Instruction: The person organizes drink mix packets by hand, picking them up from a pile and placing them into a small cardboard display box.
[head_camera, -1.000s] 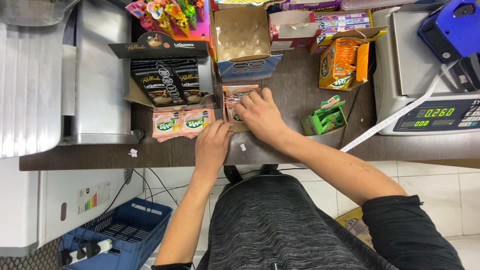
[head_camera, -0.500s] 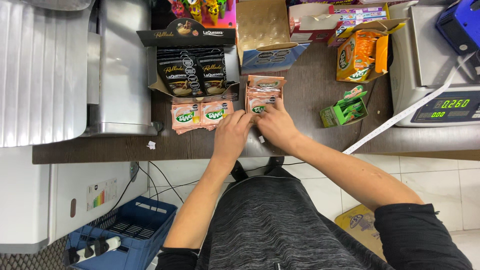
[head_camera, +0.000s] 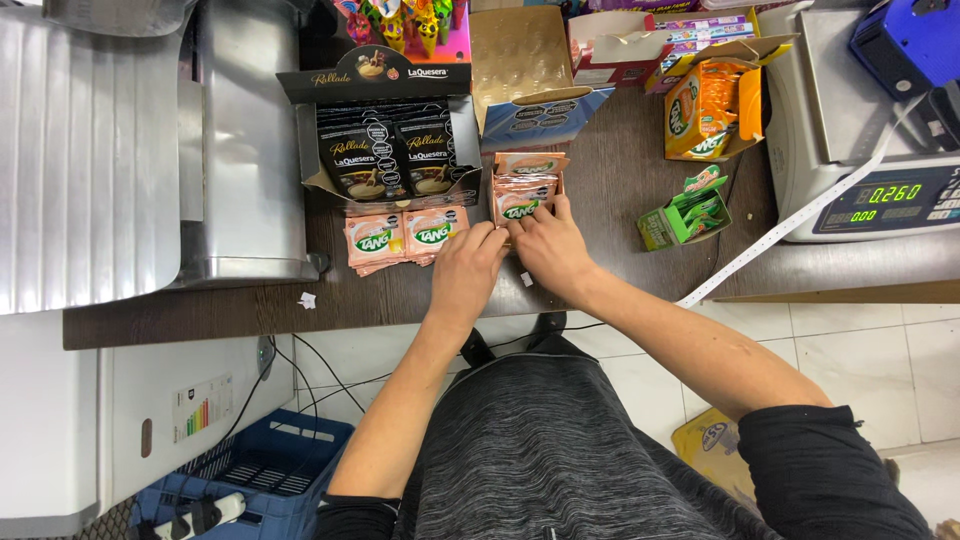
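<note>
Two hands meet at the small open box (head_camera: 527, 190) of pink sachets, mid-counter (head_camera: 620, 190): the right hand (head_camera: 550, 250) is pressed against its near edge, grip not clearly told. The left hand (head_camera: 465, 270) is curled, grasping nothing visible. If the box is pushed unevenly, sachets could be spilled onto the loose pink pair (head_camera: 405, 238) just left.

Bare forearms, black sleeves, grey heathered top

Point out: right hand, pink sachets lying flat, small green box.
right hand (head_camera: 553, 250), head view, back of the hand.
pink sachets (head_camera: 405, 238), head view, where the two top packets meet.
small green box (head_camera: 688, 212), head view, its open green top.
</note>
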